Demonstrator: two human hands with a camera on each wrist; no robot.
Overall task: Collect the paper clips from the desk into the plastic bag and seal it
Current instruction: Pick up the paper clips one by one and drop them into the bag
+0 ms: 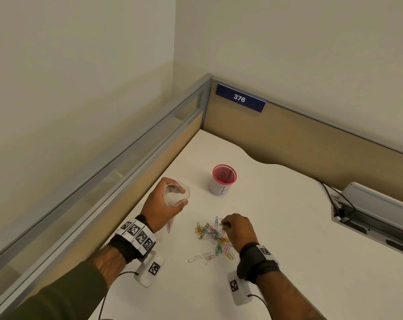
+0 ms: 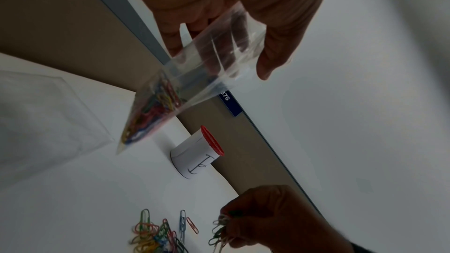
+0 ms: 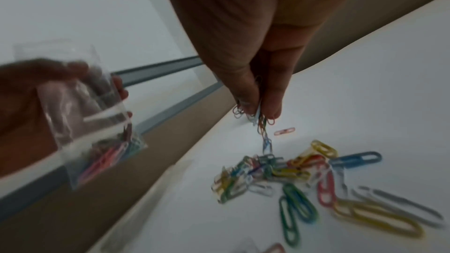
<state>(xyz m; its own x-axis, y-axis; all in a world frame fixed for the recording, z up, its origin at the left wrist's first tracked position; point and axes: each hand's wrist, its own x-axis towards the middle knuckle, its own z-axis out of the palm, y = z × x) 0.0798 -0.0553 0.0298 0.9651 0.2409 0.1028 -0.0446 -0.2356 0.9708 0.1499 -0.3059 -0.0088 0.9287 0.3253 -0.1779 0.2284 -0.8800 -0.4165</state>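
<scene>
My left hand (image 1: 166, 202) grips a clear plastic bag (image 1: 176, 195) above the desk, its mouth held wide and facing up. In the left wrist view the bag (image 2: 194, 76) hangs down with coloured clips gathered in its lower corner. My right hand (image 1: 236, 227) pinches a small bunch of paper clips (image 3: 258, 118) just above the desk. A pile of coloured paper clips (image 1: 213, 236) lies under and left of that hand. A few loose clips (image 1: 201, 257) lie nearer me. The bag (image 3: 92, 114) sits left of the pinching fingers (image 3: 246, 91).
A red mesh cup (image 1: 224, 179) wrapped in white paper stands behind the pile. Low partition walls (image 1: 311, 135) close the desk's far and left sides. A cable tray with black wires (image 1: 366, 211) sits at the right. The white desk (image 1: 288, 239) stretches to the right.
</scene>
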